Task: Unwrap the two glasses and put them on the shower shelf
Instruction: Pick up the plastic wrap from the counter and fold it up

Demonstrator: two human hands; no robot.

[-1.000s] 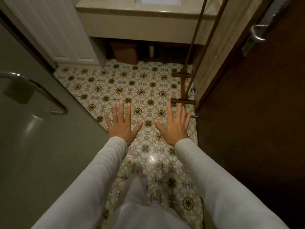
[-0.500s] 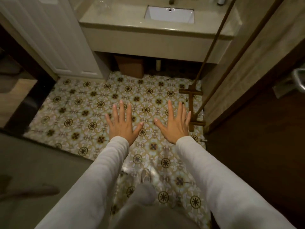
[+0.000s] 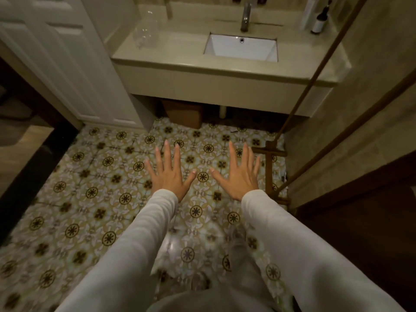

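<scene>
My left hand and my right hand are held out flat in front of me, palms down with fingers spread, above the patterned tile floor. Both hold nothing. On the far left of the beige vanity counter stand clear glasses in transparent wrapping, faint and hard to make out. They are well beyond both hands. No shower shelf is in view.
A white sink basin with a tap sits in the counter, bottles at its back right. A brown bin stands under the vanity. A white door is on the left, a wooden ladder rack leans on the right.
The view has moved forward into the bathroom and tilted up, so the whole vanity, the sink and the wrapped glasses now show. Both hands stay spread flat in the same pose.
</scene>
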